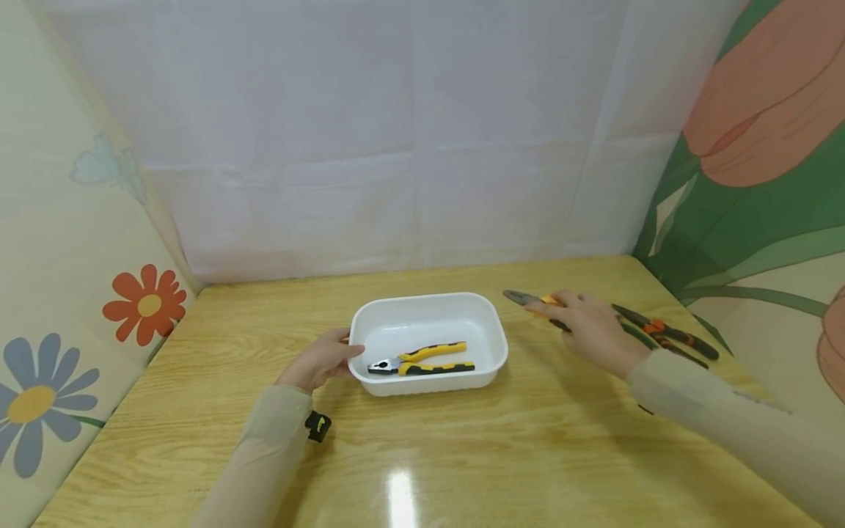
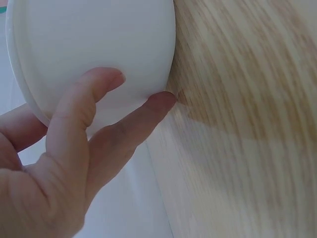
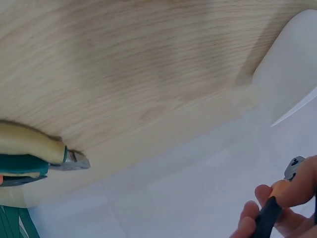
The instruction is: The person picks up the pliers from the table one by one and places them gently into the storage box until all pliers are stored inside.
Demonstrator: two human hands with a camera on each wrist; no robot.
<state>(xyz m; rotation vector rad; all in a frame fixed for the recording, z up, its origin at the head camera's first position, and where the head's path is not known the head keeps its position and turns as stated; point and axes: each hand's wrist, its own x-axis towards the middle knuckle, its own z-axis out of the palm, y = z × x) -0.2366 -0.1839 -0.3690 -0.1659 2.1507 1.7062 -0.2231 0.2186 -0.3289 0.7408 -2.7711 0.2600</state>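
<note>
A white plastic basin (image 1: 422,317) rests on the wooden table, and yellow-and-black combination pliers (image 1: 436,369) lie inside it. At its left end my left hand (image 1: 322,361) grips the wall, thumb over the rim and fingers outside. The left wrist view shows fingers of that hand (image 2: 74,134) against the basin's white side (image 2: 109,39). To the right of the basin, my right hand (image 1: 594,326) holds pliers (image 1: 521,297) with orange-and-black handles, their grey jaws pointing left. In the right wrist view their dark handle (image 3: 267,218) passes between thumb and fingers, above the table.
Pliers with red-and-black handles (image 1: 693,343) lie on the table at the far right. Beside them are green-handled pliers (image 1: 637,335), partly behind my right hand; the right wrist view shows their cream-and-teal handles (image 3: 29,141). A white cloth (image 1: 396,147) hangs behind the table (image 1: 495,455).
</note>
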